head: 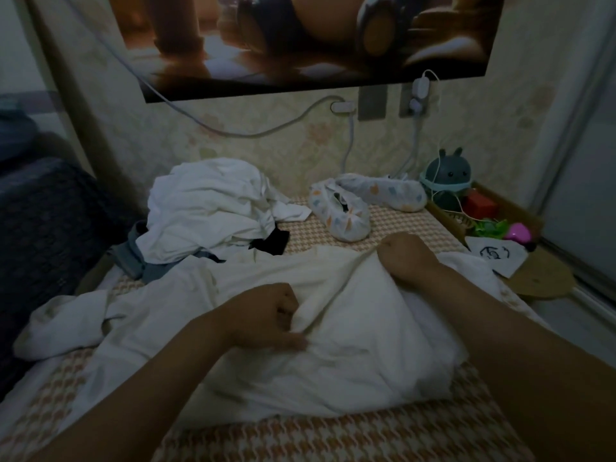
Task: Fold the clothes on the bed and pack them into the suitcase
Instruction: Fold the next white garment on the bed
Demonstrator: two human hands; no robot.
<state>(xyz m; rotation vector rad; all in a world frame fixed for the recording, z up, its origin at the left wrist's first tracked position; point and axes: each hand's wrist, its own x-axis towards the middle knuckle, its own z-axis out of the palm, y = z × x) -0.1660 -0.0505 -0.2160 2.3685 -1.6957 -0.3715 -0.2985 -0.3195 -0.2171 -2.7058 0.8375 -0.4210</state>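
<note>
A large white garment (350, 355) lies spread over the houndstooth bed (333, 438) in front of me. My left hand (266, 315) pinches a raised fold of it near the middle. My right hand (406, 258) grips the same fold's far end, knuckles up. A heap of white clothes (213, 208) sits at the back left, over a grey-blue garment (133, 258) and a black piece (273, 241). No suitcase is in view.
Two white patterned slippers (346, 211) lie at the back of the bed. A box (483, 211) with a round teal toy, a red block and pink things stands at the right. Cables hang on the wall. A dark blanket (50, 228) is at the left.
</note>
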